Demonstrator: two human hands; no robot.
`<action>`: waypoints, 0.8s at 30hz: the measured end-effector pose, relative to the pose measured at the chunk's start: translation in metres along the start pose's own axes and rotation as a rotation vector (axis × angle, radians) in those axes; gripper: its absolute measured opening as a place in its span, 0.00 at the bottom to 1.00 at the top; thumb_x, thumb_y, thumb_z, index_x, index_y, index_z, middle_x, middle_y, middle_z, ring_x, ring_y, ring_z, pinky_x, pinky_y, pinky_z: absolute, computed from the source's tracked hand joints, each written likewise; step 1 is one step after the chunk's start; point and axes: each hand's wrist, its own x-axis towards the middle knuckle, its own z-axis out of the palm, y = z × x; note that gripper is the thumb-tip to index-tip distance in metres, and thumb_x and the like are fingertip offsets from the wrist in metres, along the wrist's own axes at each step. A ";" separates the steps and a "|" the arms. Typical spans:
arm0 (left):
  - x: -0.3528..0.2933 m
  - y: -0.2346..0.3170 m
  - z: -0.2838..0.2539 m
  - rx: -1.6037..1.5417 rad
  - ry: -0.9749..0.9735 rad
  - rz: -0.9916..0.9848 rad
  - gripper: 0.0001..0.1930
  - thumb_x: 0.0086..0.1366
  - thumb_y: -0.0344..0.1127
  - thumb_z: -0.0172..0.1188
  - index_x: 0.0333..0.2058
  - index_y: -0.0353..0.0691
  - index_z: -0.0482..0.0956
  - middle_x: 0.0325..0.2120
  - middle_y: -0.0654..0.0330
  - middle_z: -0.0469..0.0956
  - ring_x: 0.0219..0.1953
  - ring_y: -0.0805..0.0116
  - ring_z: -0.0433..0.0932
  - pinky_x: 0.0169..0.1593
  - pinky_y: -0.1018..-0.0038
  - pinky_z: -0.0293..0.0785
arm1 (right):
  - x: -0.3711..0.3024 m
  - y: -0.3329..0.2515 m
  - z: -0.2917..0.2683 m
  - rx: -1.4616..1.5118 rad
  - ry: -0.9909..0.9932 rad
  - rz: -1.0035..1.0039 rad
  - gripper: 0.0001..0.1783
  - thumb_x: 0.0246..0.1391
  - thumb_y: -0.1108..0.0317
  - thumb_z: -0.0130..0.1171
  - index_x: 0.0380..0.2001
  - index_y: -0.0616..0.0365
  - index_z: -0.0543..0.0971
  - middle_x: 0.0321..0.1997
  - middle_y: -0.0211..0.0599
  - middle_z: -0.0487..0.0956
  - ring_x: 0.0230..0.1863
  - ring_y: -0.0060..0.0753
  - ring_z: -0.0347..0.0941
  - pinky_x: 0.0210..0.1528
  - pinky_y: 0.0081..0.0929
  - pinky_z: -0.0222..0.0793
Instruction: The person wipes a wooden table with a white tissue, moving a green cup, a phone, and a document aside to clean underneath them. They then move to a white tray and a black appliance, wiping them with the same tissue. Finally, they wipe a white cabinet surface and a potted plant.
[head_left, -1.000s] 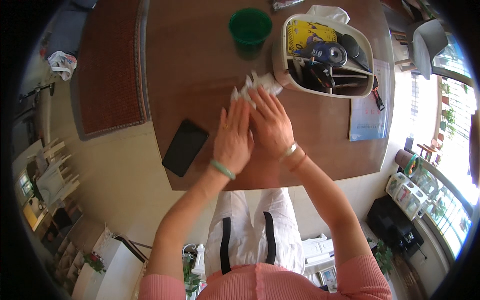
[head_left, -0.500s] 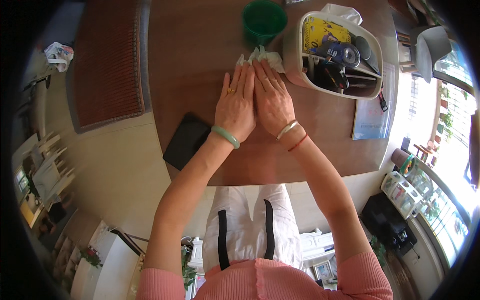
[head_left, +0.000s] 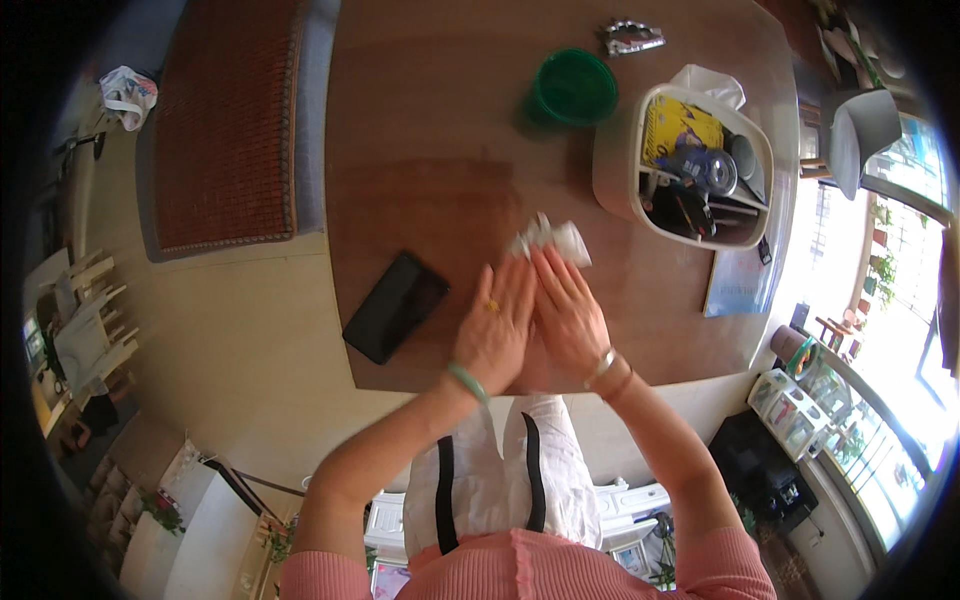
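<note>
Side by side on the brown tabletop (head_left: 430, 130), my left hand (head_left: 497, 325) and my right hand (head_left: 570, 318) lie flat, fingers stretched out and angled toward each other. A crumpled white tissue (head_left: 567, 242) shows just beyond the fingertips, partly covered by them. Both hands press on it rather than grip it. A yellow ring and a green bangle are on the left; the right wrist wears a silver bangle and a red cord. Nearest to my left hand lies a black phone (head_left: 397, 305). The hands are slightly blurred.
A green plastic tub (head_left: 575, 88) stands beyond the tissue. To its right, a white caddy (head_left: 617, 175) holds yellow packets, a tape roll and dark items. A blue-covered booklet (head_left: 740, 285) lies near the right edge, a shiny silver item (head_left: 632, 38) far back.
Both hands have slid toward me along the tabletop, bringing the tissue with them, away from the green tub. The view has shifted, and the whole phone now shows.
</note>
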 end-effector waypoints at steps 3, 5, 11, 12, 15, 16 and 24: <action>0.063 -0.065 -0.042 0.016 0.185 -0.049 0.37 0.66 0.32 0.56 0.70 0.28 0.53 0.71 0.41 0.56 0.74 0.47 0.53 0.76 0.50 0.44 | 0.098 0.014 0.012 -0.088 0.174 -0.077 0.30 0.57 0.70 0.49 0.63 0.70 0.69 0.71 0.52 0.66 0.75 0.52 0.57 0.76 0.45 0.52; 0.098 -0.105 -0.078 0.092 0.182 -0.094 0.36 0.66 0.30 0.54 0.70 0.28 0.53 0.70 0.41 0.57 0.74 0.49 0.54 0.76 0.52 0.45 | 0.161 0.018 0.019 -0.183 0.224 -0.113 0.30 0.58 0.69 0.49 0.64 0.69 0.69 0.72 0.51 0.65 0.76 0.51 0.54 0.77 0.44 0.49; 0.182 -0.209 -0.133 0.228 0.237 -0.082 0.29 0.73 0.33 0.46 0.69 0.33 0.55 0.71 0.46 0.58 0.74 0.53 0.54 0.76 0.55 0.48 | 0.307 0.029 0.029 -0.349 0.355 -0.060 0.29 0.65 0.63 0.47 0.67 0.63 0.67 0.73 0.44 0.65 0.75 0.46 0.56 0.76 0.41 0.48; 0.191 -0.219 -0.135 0.207 0.258 -0.073 0.27 0.73 0.31 0.44 0.69 0.34 0.56 0.71 0.46 0.58 0.74 0.53 0.55 0.76 0.54 0.49 | 0.319 0.032 0.031 -0.360 0.379 -0.061 0.29 0.65 0.62 0.47 0.67 0.61 0.67 0.73 0.42 0.65 0.76 0.45 0.55 0.76 0.40 0.48; 0.203 -0.239 -0.138 0.252 0.317 -0.029 0.29 0.74 0.37 0.44 0.70 0.34 0.54 0.71 0.48 0.58 0.74 0.55 0.54 0.76 0.57 0.48 | 0.335 0.037 0.035 -0.391 0.430 -0.078 0.29 0.66 0.60 0.47 0.68 0.58 0.67 0.73 0.40 0.65 0.76 0.44 0.55 0.76 0.40 0.48; 0.202 -0.241 -0.135 0.235 0.367 -0.013 0.29 0.74 0.38 0.45 0.69 0.33 0.55 0.70 0.47 0.60 0.74 0.55 0.56 0.75 0.57 0.49 | 0.334 0.037 0.035 -0.397 0.436 -0.088 0.29 0.66 0.60 0.47 0.67 0.58 0.67 0.73 0.39 0.65 0.76 0.44 0.55 0.76 0.40 0.48; 0.067 -0.154 -0.099 0.078 0.176 0.028 0.30 0.68 0.37 0.57 0.65 0.30 0.65 0.67 0.46 0.65 0.72 0.54 0.60 0.75 0.52 0.48 | 0.175 -0.014 0.026 -0.159 0.072 -0.053 0.32 0.59 0.65 0.59 0.66 0.60 0.69 0.76 0.45 0.60 0.78 0.47 0.52 0.76 0.45 0.52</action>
